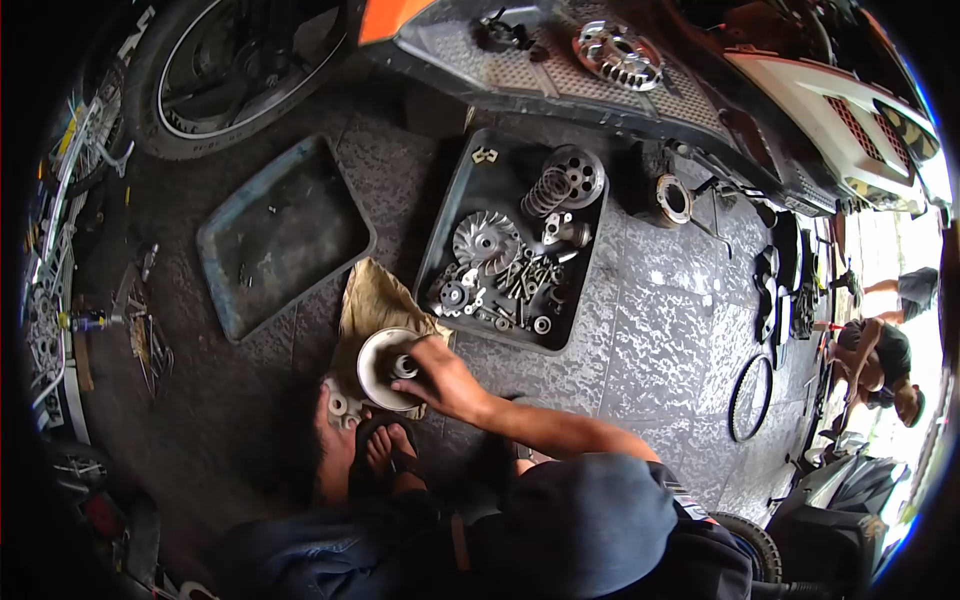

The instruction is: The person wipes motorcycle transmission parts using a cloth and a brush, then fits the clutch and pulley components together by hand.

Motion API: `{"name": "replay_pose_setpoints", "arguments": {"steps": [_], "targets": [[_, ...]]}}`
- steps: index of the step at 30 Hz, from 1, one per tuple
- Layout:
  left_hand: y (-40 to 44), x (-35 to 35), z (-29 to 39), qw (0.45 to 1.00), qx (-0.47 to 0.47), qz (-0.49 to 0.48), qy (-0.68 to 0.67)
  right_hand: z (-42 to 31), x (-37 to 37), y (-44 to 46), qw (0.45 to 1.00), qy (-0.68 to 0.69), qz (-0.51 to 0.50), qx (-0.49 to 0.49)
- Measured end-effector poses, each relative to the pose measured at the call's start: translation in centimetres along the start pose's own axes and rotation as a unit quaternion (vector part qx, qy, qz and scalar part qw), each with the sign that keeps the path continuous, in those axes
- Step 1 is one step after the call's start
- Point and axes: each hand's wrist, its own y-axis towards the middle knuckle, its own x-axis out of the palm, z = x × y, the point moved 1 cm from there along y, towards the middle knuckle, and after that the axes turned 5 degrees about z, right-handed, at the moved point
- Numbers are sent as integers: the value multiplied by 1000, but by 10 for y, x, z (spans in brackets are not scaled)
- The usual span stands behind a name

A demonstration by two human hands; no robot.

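Observation:
A round pale metal disc (378, 372) with a hub in its middle is above a brown sheet of cardboard or paper (372, 300) on the floor. My right hand (437, 380) is closed on the disc's right side, its thumb near the hub. My left hand (335, 440) lies lower left, beside small round parts (338, 403) at the sheet's near edge; its fingers are partly hidden, and whether it grips the parts is unclear. Behind the sheet stands a black tray (455, 318) with a finned fan wheel (486, 243), a spring (546, 192), a drilled round plate (580, 172) and several bolts (530, 280).
Another dark tray (222, 240) holds a few tiny pieces at the left. A motor scooter (680, 110) with a toothed metal part on its footboard spans the back right. A belt (750, 398) lies right. Tools (150, 345) lie left. Another person (880, 365) crouches far right.

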Motion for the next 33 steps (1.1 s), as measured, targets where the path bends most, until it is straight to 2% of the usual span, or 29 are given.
{"name": "replay_pose_setpoints", "arguments": {"steps": [2, 5, 6, 7, 8, 9, 10, 12, 14, 15, 17, 20, 22, 24, 26, 27, 28, 33], "targets": [[-1, -1, 6, 997, -51, 9, -66, -17, -26, -11, 997, 47, 52, 20], [-1, 12, 16, 989, -85, 53, -107, -28, -72, -29, 985, -11, 123, 118], [1, 8, 17, 986, -92, -12, -138, -22, -90, -34, 979, -91, 101, 154], [1, 11, 17, 978, -110, -31, -175, -13, -102, -33, 976, -81, 147, 140], [3, 12, 16, 965, -115, -78, -222, 2, -111, -36, 963, -131, 183, 149], [2, 10, 18, 968, -114, -104, -197, 15, -121, -32, 948, -170, 193, 186], [2, 14, 19, 969, -122, -99, -193, 25, -128, -28, 940, -218, 208, 159], [4, 16, 17, 983, -78, -94, -135, 46, -142, -23, 930, -291, 172, 147], [11, 9, 11, 998, -36, -36, 21, 55, -145, -22, 922, -323, 144, 158], [17, 6, 7, 998, -37, -36, 18, 62, -146, -26, 929, -319, 130, 133], [24, -1, 11, 964, 62, 27, 256, 66, -144, -26, 940, -301, 106, 121], [18, 3, 21, 996, -47, -26, 75, 65, -140, -25, 937, -325, 91, 94], [16, 9, 24, 996, -58, -36, 57, 69, -140, -25, 937, -324, 73, 110], [13, 14, 24, 997, -66, -42, 27, 49, -136, -15, 917, -377, 99, 78], [13, 19, 23, 997, -67, -47, 11, 32, -125, -4, 921, -338, 189, 44], [12, 20, 22, 997, -69, -43, 20, 17, -114, 4, 944, -284, 163, 37], [11, 24, 24, 996, -71, -39, 31, 7, -104, 17, 957, -281, 70, 31], [13, 25, 27, 996, -70, -52, 29, 18, -26, 91, 918, -368, -78, -122]]}}
